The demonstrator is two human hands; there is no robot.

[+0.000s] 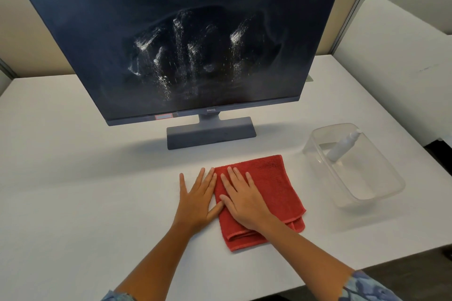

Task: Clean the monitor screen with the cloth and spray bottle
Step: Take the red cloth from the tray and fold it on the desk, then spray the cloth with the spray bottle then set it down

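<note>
Head view: right hand flat, fingers spread, on folded red terry cloth; left hand flat, unclenched, on white bench, thumb touching cloth edge.

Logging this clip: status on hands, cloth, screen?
Left hand flat on table, right hand flat on folded cloth. Screen streaked white. Bottle in tub. Nothing blocking.

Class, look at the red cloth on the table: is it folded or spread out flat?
Folded. The red cloth shows stacked layered edges at its near end, under the right hand.
</note>
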